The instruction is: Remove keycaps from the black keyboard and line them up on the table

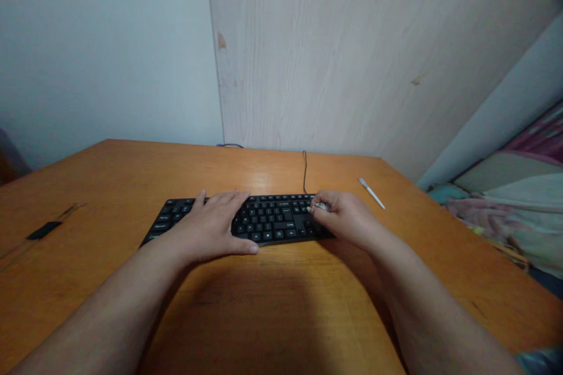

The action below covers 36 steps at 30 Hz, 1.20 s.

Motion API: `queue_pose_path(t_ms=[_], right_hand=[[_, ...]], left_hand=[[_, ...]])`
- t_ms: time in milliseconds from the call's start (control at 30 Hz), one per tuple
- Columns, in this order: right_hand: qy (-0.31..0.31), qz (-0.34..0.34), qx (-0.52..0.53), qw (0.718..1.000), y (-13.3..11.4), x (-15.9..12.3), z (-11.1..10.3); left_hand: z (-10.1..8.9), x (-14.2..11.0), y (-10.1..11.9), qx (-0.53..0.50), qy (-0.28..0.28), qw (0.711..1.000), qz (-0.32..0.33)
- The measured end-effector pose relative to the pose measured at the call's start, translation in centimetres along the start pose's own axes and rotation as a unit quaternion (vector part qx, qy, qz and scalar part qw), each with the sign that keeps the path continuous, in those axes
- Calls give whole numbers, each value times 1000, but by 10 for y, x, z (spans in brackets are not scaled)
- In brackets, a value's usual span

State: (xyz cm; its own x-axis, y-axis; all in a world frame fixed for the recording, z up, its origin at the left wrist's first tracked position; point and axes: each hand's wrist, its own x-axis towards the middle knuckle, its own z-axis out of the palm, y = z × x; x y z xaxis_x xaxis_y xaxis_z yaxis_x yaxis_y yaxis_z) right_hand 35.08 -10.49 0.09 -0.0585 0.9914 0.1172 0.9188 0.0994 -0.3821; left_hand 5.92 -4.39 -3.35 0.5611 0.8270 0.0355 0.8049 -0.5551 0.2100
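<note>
While left hand (pixel 212 224) across keyboard (pixel 270 220), white brush (pixel 373 194) apart.

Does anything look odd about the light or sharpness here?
Head view: pale glare on the table beyond the keyboard; soft shadow between the forearms; fabric at right looks smeared; the outer edges seem stretched, probably by a wide lens.

Home room, wooden desk (pixel 264 299), rumpled bedding (pixel 497 211) alongside
</note>
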Motion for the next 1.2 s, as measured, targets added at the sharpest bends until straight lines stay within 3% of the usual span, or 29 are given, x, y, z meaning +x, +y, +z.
queue_pose_path(t_ms=[267,567,733,967,1200], right_hand=[[-29,-33,-30,999,-2,2,14],[-85,-53,-33,994,-7,-7,3],[-134,-48,24,990,2,-7,-3],[23,21,31,999,24,10,1],[-20,31,-31,999,21,10,9]], left_hand=[[5,2,-5,6,5,1000,1],[3,2,-3,5,4,1000,4],[4,2,-4,7,5,1000,3],[1,2,-2,6,-1,1000,-4],[5,3,-6,9,9,1000,4]])
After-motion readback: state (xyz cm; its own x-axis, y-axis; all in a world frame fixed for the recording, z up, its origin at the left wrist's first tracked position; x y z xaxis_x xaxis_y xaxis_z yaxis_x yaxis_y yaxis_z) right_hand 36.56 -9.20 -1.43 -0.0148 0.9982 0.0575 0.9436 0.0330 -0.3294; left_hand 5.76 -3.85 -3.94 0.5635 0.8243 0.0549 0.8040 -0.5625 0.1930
